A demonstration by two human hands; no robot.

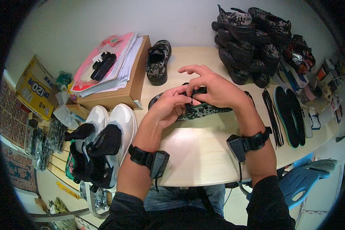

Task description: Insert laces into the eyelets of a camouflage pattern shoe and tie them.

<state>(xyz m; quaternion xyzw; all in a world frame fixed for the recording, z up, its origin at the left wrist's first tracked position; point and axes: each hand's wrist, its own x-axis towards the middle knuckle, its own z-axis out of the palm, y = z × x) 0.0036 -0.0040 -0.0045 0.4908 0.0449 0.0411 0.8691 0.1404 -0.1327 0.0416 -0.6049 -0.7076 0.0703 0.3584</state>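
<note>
A digital-camouflage shoe (210, 110) lies sideways on the table before me, its toe and heel partly hidden behind my hands. My left hand (172, 105) reaches over the shoe's opening with thumb and fingers pinched together. Close against it, my right hand (211, 87) brings thumb and index finger to the same spot, its other fingers raised. Between the fingertips shows a thin dark strand, which looks like a black shoelace (192, 98). To the right lie a loose pair of black laces (271, 118) and two black insoles with green edges (289, 118).
Another camouflage shoe (157, 63) stands at the back, near a cardboard box (132, 93) topped with papers. Stacked camouflage shoes (247, 46) fill the back right. White sneakers (120, 120) sit at the left edge. A blue chair back (299, 184) is at lower right.
</note>
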